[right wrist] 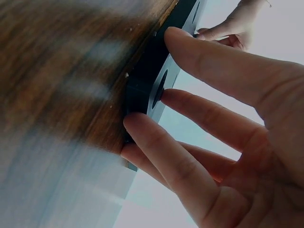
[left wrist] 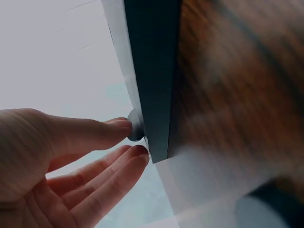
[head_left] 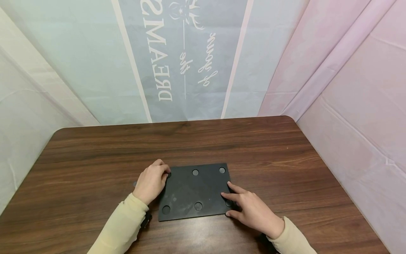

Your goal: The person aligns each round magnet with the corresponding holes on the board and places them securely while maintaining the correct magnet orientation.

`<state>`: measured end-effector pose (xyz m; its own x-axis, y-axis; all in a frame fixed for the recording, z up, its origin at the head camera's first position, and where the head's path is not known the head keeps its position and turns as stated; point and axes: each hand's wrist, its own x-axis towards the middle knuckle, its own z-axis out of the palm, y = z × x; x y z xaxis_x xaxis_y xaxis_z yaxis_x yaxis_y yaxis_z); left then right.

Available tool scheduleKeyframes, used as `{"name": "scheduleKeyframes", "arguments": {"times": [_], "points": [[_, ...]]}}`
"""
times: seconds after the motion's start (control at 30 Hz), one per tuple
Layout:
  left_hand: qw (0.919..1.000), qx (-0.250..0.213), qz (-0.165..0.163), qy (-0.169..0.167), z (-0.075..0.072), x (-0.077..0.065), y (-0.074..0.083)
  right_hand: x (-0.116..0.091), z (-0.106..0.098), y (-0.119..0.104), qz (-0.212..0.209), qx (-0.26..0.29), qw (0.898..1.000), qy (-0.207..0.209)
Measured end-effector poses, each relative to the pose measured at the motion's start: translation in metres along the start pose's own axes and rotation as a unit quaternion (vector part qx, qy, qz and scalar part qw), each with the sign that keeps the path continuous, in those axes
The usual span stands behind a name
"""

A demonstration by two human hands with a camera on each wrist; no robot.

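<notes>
A flat black rectangular board (head_left: 184, 190) with round recesses lies on the table. My left hand (head_left: 151, 181) is at its far left corner, where the thumb and fingertips pinch a small dark round disc (left wrist: 136, 126) against the board's face; the recess there is mostly hidden. Over the near right corner spreads my right hand (head_left: 253, 210), its fingers fairly straight. Its thumb presses the board's near edge, one fingertip touches the corner recess (right wrist: 159, 91), and other fingers rest along the right side.
The brown wooden table (head_left: 95, 151) has rounded far corners. Partly behind the left wrist, a small grey round piece (head_left: 134, 183) lies on it. A printed blue curtain (head_left: 196, 70) hangs past the far edge, with pale cloth (head_left: 358, 116) at the sides.
</notes>
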<state>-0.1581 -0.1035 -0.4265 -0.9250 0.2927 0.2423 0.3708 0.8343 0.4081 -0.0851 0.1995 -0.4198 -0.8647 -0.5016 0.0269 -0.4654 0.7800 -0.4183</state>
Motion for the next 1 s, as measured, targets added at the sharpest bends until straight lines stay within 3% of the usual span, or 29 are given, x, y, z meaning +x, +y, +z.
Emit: {"name": "scheduleKeyframes", "arguments": {"times": [1.0], "points": [[0.9986, 0.043, 0.020, -0.025, -0.0001, -0.0036, 0.0023, 0.0007, -0.0011, 0.0023, 0.002, 0.018, 1.000, -0.011]]}}
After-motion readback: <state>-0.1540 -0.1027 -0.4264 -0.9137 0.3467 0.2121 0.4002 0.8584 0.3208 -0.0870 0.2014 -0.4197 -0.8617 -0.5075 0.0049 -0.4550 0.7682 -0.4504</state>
